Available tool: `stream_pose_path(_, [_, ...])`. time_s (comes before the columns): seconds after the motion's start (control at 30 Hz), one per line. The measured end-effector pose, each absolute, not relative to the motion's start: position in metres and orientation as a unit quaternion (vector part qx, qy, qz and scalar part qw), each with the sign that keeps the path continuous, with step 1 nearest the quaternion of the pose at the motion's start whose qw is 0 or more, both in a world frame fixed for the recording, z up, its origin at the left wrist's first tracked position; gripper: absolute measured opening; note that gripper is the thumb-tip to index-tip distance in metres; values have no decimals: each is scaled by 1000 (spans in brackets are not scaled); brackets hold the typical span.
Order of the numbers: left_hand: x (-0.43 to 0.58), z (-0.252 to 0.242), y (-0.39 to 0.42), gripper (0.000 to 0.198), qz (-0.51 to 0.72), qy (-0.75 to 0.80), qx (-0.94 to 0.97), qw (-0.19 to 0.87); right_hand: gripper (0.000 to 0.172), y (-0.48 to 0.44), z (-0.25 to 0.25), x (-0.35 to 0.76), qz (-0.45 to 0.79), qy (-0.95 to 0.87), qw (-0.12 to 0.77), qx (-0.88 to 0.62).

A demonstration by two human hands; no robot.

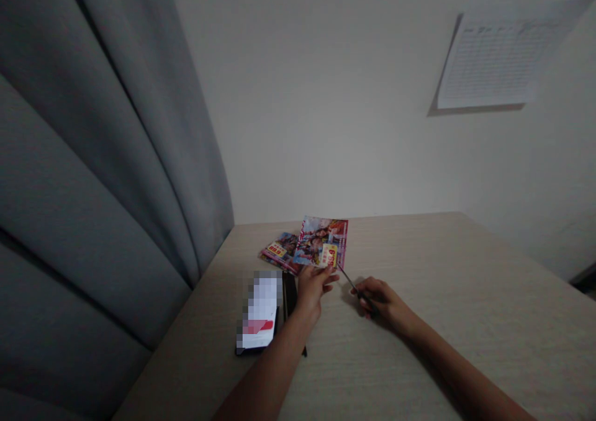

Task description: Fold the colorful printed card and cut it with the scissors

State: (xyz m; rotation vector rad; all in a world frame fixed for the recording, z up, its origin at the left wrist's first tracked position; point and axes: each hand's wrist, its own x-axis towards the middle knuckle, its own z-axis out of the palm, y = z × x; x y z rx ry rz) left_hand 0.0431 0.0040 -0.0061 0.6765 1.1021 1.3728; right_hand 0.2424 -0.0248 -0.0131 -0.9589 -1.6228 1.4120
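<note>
My left hand pinches the lower edge of a colourful printed flyer with a yellow price label, lifted a little and tilted. Under and left of it lies another matching flyer, also with a yellow label; whether there are several sheets there I cannot tell. My right hand is closed around the dark handles of what looks like a pair of scissors. Their thin blades point up and left, with the tip at the flyer's lower right corner. The fingers of my right hand partly hide the handles.
A phone with a lit, blurred screen lies left of my left forearm. Beside it is a dark flat object, partly covered by my arm. A grey curtain hangs at the table's left; a printed sheet is on the wall.
</note>
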Motion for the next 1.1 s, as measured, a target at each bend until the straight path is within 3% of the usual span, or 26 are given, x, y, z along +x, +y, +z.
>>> stream_pose_path(1.1, [42, -8, 8, 44, 581, 485, 300, 581, 34, -20, -28, 244, 559, -632, 397, -361])
